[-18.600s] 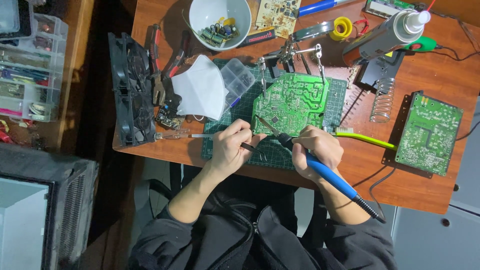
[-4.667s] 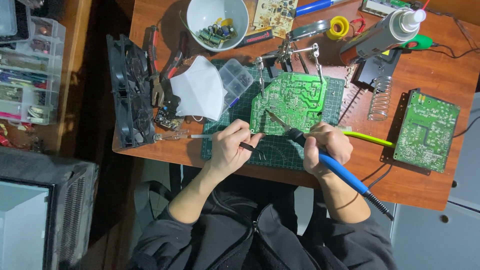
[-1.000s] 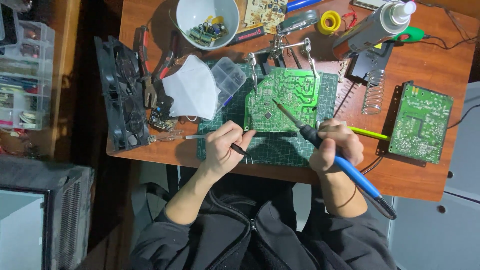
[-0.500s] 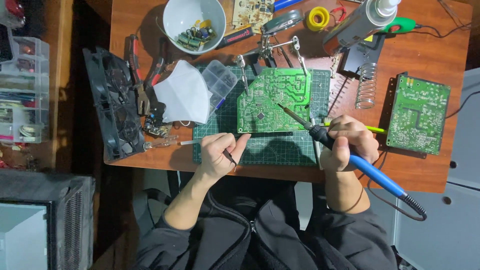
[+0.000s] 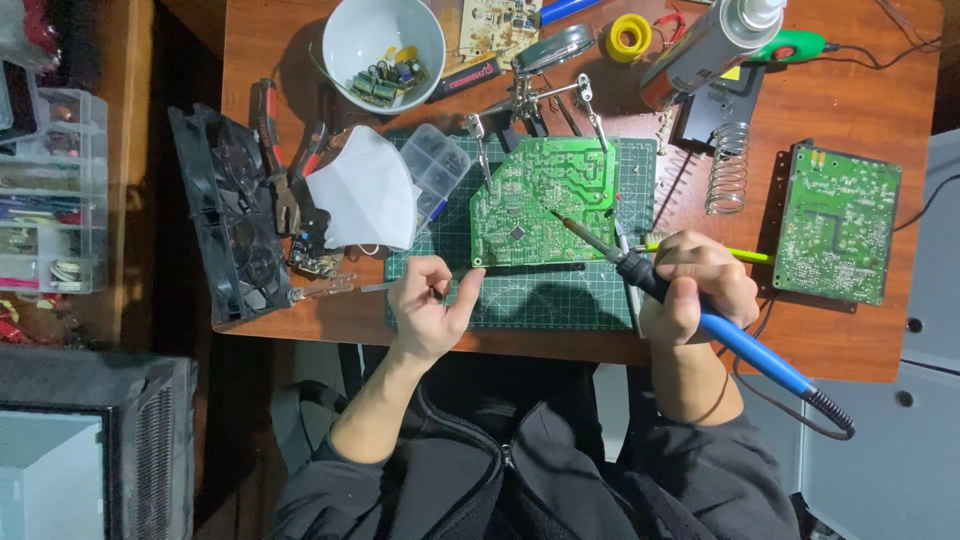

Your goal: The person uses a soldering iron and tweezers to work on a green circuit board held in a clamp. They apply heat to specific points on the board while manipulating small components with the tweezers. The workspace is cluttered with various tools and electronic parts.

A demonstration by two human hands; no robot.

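Head view is looking straight down on a reddish wooden desk [image 5: 860,340] crowded with electronics gear. A green cutting mat [image 5: 560,300] is lying at the near edge, and a green circuit board [image 5: 545,200] is sitting tilted above it, clipped in a helping-hands stand [image 5: 540,90]. The right hand [image 5: 700,285] is closing in a fist around a blue-handled soldering iron [image 5: 690,305], its tip resting on the board. The left hand [image 5: 430,305] is lying on the mat's left edge, fingers loosely curled, index finger pointing toward the board; whether it is pinching anything I cannot tell. A white mask [image 5: 365,200] and a clear parts box [image 5: 435,165] are lying left of the board, a white bowl [image 5: 385,40] of components behind them. A black fan [image 5: 230,225] is hanging over the desk's left edge. A second board [image 5: 835,220] is lying at the right, near a coil iron stand [image 5: 728,165]. Clear plastic drawers [image 5: 50,190] are standing on the far left, over a dark floor.
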